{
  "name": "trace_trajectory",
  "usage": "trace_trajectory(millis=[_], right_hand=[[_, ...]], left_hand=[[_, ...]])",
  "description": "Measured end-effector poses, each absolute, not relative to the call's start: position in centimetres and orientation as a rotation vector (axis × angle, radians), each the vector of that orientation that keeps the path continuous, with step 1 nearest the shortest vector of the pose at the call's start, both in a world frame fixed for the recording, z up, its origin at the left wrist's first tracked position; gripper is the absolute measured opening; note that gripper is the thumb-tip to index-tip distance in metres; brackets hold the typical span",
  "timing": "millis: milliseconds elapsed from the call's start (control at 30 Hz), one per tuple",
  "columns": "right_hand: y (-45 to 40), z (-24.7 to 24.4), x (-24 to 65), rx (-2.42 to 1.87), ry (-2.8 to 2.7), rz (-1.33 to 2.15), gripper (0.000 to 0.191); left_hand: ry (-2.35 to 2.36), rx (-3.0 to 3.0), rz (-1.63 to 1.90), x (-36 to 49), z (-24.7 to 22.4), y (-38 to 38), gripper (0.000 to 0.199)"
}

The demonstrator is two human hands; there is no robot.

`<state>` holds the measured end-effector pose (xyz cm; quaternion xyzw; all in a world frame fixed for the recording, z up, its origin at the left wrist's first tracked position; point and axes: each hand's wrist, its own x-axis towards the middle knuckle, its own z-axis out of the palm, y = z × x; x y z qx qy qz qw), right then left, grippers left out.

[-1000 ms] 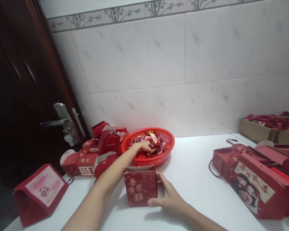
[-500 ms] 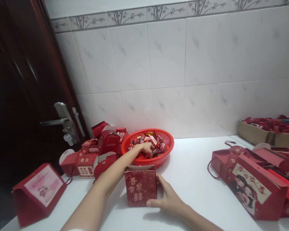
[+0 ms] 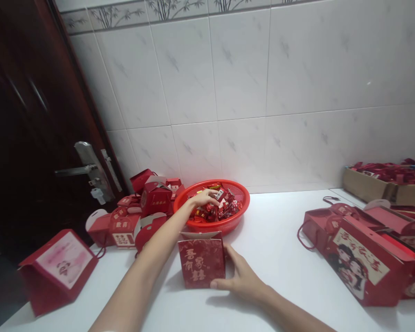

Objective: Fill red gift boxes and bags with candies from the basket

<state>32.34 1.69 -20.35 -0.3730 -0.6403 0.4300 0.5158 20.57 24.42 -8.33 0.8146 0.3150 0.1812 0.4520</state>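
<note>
My left hand [image 3: 206,198] reaches over the wrapped candies [image 3: 224,207] in a red plastic basket [image 3: 216,226]; its fingers are apart and rest on or just above the wrappers. Whether the fingertips touch a single candy I cannot tell. In front of the basket a small dark-red gift box [image 3: 201,265] with gold characters stands upright on the white table, its top flaps raised. Around the box's right side my right hand [image 3: 240,274] is closed, thumb on the front near the lower corner and fingers behind. The inside of the box is hidden.
Several red gift boxes [image 3: 157,200] are piled left of the basket. A tent-shaped red box [image 3: 57,272] stands at the near left. More boxes [image 3: 370,281] lie at the right, with a cardboard carton [image 3: 366,186] behind them. Tiled wall and a door [image 3: 38,115] bound the table.
My left hand has shifted up and back a little in the basket, its fingers less curled into the candies. My right hand keeps its hold on the gift box. The view has tilted down slightly.
</note>
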Motion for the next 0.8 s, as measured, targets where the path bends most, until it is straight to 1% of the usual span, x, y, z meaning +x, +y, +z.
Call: trace_trajectory(millis=[133,200,267,467,600,700,800], right_hand=[[1.6,-20.2,32.4,-0.86,-1.541,1.047,0.08],[1.5,-20.1,32.4,-0.848,-1.545,1.055,0.078],[1.5,-20.0,32.4,-0.854,-1.55,1.057,0.078],[1.5,-20.0,32.4,-0.856,-1.55,1.062,0.079],[1.6,-20.0,32.4,-0.834,-1.553,1.057,0.079],[1.5,-20.0,32.4,-0.816,-1.55,1.064,0.079],[1.5,-19.9,32.3,-0.823,-1.542,1.063,0.077]], left_hand=[[0.742,1.791,0.719,20.3,-8.2,24.6,0.043],[0.807,1.767,0.78,20.3,-8.5,24.9,0.049],[0.935,1.823,0.801,20.3,-8.9,25.2,0.049],[1.218,1.955,0.83,20.0,-10.1,26.9,0.039],[1.31,2.048,0.806,19.8,-10.5,27.5,0.027],[1.377,2.124,0.72,19.5,-10.6,27.5,0.016],[1.41,2.195,0.568,19.2,-10.7,27.1,0.01]])
